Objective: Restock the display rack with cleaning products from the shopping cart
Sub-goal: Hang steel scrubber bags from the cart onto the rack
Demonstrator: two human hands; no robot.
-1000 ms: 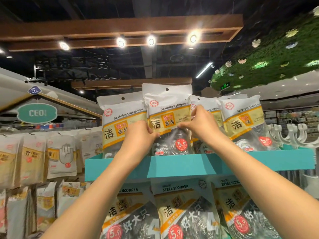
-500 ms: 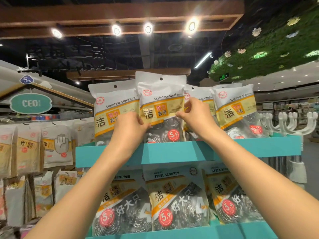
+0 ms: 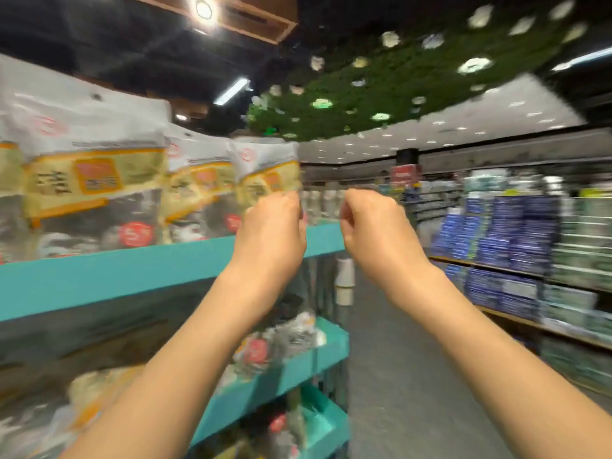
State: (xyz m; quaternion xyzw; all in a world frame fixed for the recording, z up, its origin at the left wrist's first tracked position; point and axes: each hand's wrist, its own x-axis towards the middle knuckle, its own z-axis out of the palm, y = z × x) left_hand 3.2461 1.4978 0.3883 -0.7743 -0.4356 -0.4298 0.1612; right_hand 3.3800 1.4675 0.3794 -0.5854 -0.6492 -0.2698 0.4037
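Note:
The teal display rack (image 3: 132, 270) fills the left side, blurred by motion. Its top shelf holds upright scourer packs with white tops and yellow labels (image 3: 92, 180), the rightmost pack (image 3: 265, 170) at the rack's end. More packs (image 3: 261, 349) lie on the lower teal shelf. My left hand (image 3: 271, 233) is raised in front of the rightmost pack's lower edge, fingers curled, nothing visibly in it. My right hand (image 3: 374, 226) hangs in the air to the right of the rack, fingers curled on nothing. The shopping cart is out of view.
An aisle with grey floor (image 3: 397, 376) runs along the right of the rack. Wooden shelves with stacked blue and green packages (image 3: 506, 240) line the aisle's far side. White objects (image 3: 344, 279) hang at the rack's right end.
Both hands have let go of the middle scourer pack, which stays on the top shelf. The view has swung sharply right toward the aisle, and both hands moved right with it.

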